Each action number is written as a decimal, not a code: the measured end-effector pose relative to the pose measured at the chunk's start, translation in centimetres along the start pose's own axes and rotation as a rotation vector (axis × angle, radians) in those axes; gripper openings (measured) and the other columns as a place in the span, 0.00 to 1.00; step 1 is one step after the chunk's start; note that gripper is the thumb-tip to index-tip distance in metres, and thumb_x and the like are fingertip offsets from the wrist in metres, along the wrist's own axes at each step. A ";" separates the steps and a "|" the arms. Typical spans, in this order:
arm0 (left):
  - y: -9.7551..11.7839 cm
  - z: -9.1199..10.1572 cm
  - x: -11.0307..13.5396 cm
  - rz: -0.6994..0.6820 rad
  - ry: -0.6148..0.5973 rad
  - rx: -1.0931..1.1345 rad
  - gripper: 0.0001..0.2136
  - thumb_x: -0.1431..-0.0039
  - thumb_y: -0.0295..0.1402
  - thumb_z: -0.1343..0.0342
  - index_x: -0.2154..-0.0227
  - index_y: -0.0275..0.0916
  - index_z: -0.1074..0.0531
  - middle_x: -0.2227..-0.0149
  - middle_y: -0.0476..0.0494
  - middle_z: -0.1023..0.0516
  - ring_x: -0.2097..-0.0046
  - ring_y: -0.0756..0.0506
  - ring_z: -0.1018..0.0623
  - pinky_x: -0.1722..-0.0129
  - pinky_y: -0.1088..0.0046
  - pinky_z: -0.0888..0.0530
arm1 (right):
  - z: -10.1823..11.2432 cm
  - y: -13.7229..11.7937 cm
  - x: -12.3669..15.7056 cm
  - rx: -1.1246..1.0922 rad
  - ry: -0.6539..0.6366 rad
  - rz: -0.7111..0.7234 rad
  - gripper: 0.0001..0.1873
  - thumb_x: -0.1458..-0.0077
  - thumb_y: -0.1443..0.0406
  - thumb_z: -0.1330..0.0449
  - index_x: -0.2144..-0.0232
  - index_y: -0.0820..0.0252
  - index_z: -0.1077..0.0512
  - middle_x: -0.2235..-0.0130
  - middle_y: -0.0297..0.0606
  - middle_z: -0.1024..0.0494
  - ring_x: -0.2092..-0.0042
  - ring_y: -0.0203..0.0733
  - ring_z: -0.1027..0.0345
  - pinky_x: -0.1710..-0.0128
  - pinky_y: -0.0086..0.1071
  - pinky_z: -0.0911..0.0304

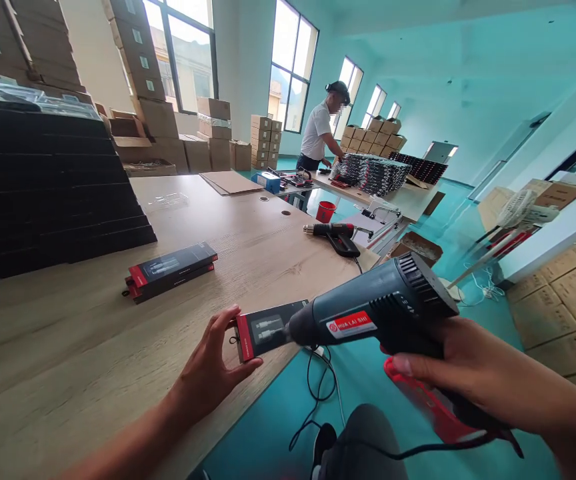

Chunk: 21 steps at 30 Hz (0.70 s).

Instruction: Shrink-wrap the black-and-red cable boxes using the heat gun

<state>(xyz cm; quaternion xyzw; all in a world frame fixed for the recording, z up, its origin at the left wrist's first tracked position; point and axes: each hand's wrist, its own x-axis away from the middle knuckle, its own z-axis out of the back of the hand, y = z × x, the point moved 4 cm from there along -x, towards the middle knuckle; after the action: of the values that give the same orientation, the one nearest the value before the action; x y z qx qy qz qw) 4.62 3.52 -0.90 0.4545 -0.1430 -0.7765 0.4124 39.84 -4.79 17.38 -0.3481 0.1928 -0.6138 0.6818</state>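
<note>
Our left hand (213, 363) pinches one slim black-and-red boxed cable (268, 329) at the pale wooden table's (93, 347) edge; our right hand (468, 373) grips one blue-grey heat gun (373, 313), nozzle just beside it, open floor below; two matching boxes (171, 270) lie well apart.

A wooden worktable (68, 347) fills the left side, with a tall stack of flat boxes (43, 187) at its far left and two boxed cables (171, 270) lying one on the other near its middle. Further along lies a heat gun (328, 231). Beyond stands a second table (368, 193), a co-worker (317, 130) at its far side, and cardboard cartons (373, 137) stacked behind it near the windows (293, 67).
</note>
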 end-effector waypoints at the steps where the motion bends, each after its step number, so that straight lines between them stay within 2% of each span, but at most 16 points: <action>1: -0.1 0.0 0.1 -0.003 -0.002 0.005 0.43 0.39 0.45 0.31 0.27 0.54 0.48 0.33 0.32 0.31 0.36 0.30 0.23 0.40 0.45 0.21 | -0.3 0.1 0.0 -0.034 -0.092 -0.029 0.25 0.38 0.40 0.35 0.62 0.55 0.20 0.67 0.35 0.23 0.67 0.45 0.30 0.68 0.34 0.32; 3: -0.2 0.0 0.2 -0.012 -0.016 0.020 0.43 0.39 0.43 0.30 0.27 0.55 0.48 0.32 0.32 0.32 0.34 0.29 0.25 0.39 0.44 0.22 | -0.4 0.2 0.2 -0.064 -0.175 -0.078 0.25 0.36 0.40 0.37 0.62 0.55 0.22 0.70 0.34 0.23 0.67 0.45 0.30 0.66 0.35 0.33; 5: -0.1 -0.1 0.3 -0.027 -0.034 0.041 0.43 0.39 0.40 0.30 0.26 0.55 0.48 0.31 0.32 0.34 0.33 0.30 0.26 0.37 0.45 0.23 | -0.2 0.0 0.0 -0.023 -0.077 -0.054 0.25 0.34 0.40 0.38 0.56 0.54 0.23 0.64 0.34 0.20 0.60 0.50 0.26 0.57 0.38 0.32; 7: 0.0 -0.1 0.3 -0.042 -0.033 0.064 0.43 0.38 0.37 0.31 0.26 0.56 0.48 0.31 0.32 0.35 0.32 0.30 0.27 0.35 0.45 0.25 | -0.5 -1.1 -0.5 0.058 0.056 0.023 0.24 0.34 0.41 0.38 0.55 0.54 0.25 0.59 0.35 0.19 0.55 0.53 0.26 0.52 0.41 0.32; 9: 0.3 -0.1 0.2 -0.055 -0.013 0.099 0.44 0.38 0.35 0.31 0.26 0.56 0.51 0.30 0.32 0.37 0.31 0.30 0.28 0.34 0.45 0.26 | -1.6 -2.5 -0.9 0.077 0.091 0.095 0.21 0.34 0.44 0.38 0.57 0.54 0.25 0.67 0.33 0.23 0.61 0.51 0.27 0.54 0.41 0.30; 11: 0.6 -0.1 0.2 -0.060 0.006 0.134 0.47 0.39 0.34 0.30 0.25 0.56 0.54 0.30 0.31 0.38 0.32 0.31 0.27 0.33 0.45 0.27 | -2.9 -3.6 -1.1 0.019 0.040 0.132 0.15 0.34 0.49 0.38 0.61 0.53 0.25 0.76 0.28 0.31 0.68 0.47 0.30 0.62 0.37 0.30; 13: 0.9 -0.1 0.1 -0.054 0.011 0.153 0.48 0.39 0.33 0.31 0.25 0.56 0.56 0.30 0.31 0.39 0.32 0.32 0.26 0.33 0.44 0.27 | -3.5 -3.8 -1.1 -0.018 -0.015 0.132 0.12 0.34 0.52 0.39 0.63 0.52 0.25 0.73 0.29 0.28 0.67 0.47 0.28 0.65 0.34 0.30; 15: 1.0 -0.1 0.1 -0.038 0.006 0.153 0.48 0.39 0.33 0.31 0.25 0.57 0.56 0.30 0.31 0.39 0.32 0.32 0.26 0.33 0.44 0.28 | -3.0 -3.1 -0.9 0.053 0.001 0.099 0.16 0.34 0.49 0.39 0.66 0.53 0.25 0.66 0.31 0.21 0.63 0.48 0.27 0.65 0.36 0.31; 17: 1.0 -0.1 0.0 -0.026 -0.003 0.148 0.47 0.39 0.33 0.31 0.25 0.57 0.55 0.30 0.31 0.38 0.32 0.32 0.27 0.32 0.44 0.28 | -1.7 -1.8 -0.7 0.157 0.082 0.061 0.22 0.34 0.44 0.41 0.67 0.54 0.25 0.65 0.33 0.20 0.63 0.50 0.29 0.63 0.39 0.33; 19: 0.9 -0.1 0.0 -0.030 -0.006 0.141 0.47 0.38 0.33 0.31 0.26 0.57 0.54 0.30 0.32 0.38 0.32 0.32 0.27 0.33 0.45 0.27 | -0.5 -0.6 -0.4 0.180 0.129 0.041 0.24 0.35 0.42 0.41 0.64 0.54 0.24 0.67 0.33 0.20 0.63 0.52 0.29 0.62 0.40 0.33; 21: 0.8 -0.1 0.0 -0.031 -0.006 0.126 0.46 0.38 0.34 0.31 0.26 0.58 0.54 0.30 0.32 0.37 0.32 0.32 0.26 0.35 0.46 0.26 | 0.0 0.3 0.1 0.137 0.088 0.037 0.24 0.35 0.42 0.40 0.59 0.55 0.23 0.63 0.34 0.18 0.58 0.54 0.26 0.57 0.40 0.30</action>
<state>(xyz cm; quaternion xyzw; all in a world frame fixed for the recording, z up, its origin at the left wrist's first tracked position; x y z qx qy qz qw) 5.10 3.02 -0.50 0.4795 -0.1859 -0.7735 0.3706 40.05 -4.87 17.19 -0.2699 0.1865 -0.6275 0.7061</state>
